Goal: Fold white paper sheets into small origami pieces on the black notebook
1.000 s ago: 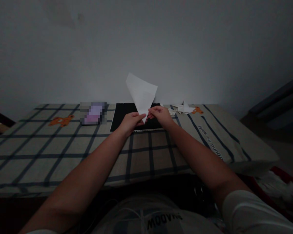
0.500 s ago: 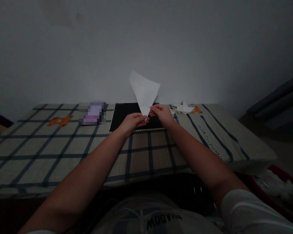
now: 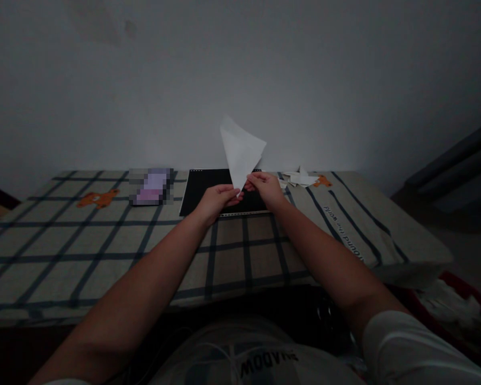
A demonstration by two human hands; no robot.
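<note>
Taking the paper as the dial's centre, with the wall [image 3: 240, 64] at 12, the white paper [image 3: 242, 149] stands above a black pad [image 3: 206, 187], its wide end up and its narrow tip pointing to 6. The left hand [image 3: 218, 200] grasps that tip between thumb and fingers; the right hand [image 3: 266, 187] pinches at the paper's right edge, just above. Whether the upper edge touches the wall cannot be told.

The pad's left edge shows fully; its right edge is partly covered by the right hand. A strip of checked cloth [image 3: 228, 262] separates the pad from a pixelated phone [image 3: 151, 187] at 8 o'clock. Toward 4, folded paper pieces [image 3: 300, 177] lie just beyond the right hand, near the counter's far edge. Toward 6, a broad band of cloth runs from the pad's punched near edge to the counter's near edge, crossed by both forearms. The wall bounds the counter's far side.
</note>
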